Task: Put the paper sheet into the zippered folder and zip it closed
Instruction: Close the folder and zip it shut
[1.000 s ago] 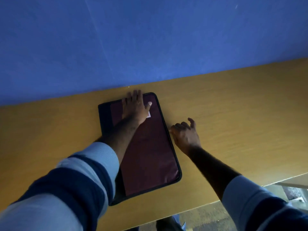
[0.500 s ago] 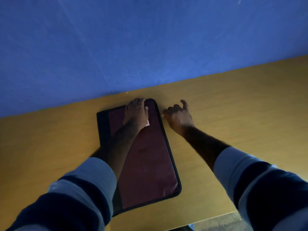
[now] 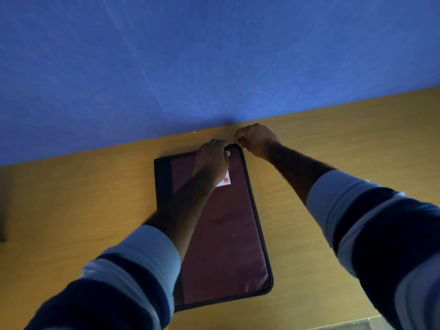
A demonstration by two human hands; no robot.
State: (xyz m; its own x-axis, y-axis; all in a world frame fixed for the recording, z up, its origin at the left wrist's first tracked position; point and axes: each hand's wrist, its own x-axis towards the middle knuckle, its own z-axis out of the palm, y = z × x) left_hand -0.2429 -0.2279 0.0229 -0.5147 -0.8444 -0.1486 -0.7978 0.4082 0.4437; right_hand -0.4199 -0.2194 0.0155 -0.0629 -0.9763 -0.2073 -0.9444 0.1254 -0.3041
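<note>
Maroon zippered folder point(image 3: 223, 236) — left hand point(image 3: 210, 160) pressing, right hand point(image 3: 256, 139) pinching its corner.

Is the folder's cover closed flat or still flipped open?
Closed flat: the folder lies on the table with its maroon cover down. The left hand presses it; the right hand pinches at its far corner. Zip extent: cannot tell.

Wooden table point(image 3: 333, 144), yellow-brown, grain running lengthwise, far edge pushed against a blue wall point(image 3: 166, 67). Directly on it lay one maroon zippered folder point(image 3: 226, 246) with black edging, flat, closed cover up, far short end near the wall, near end just short of the table's front edge.
</note>
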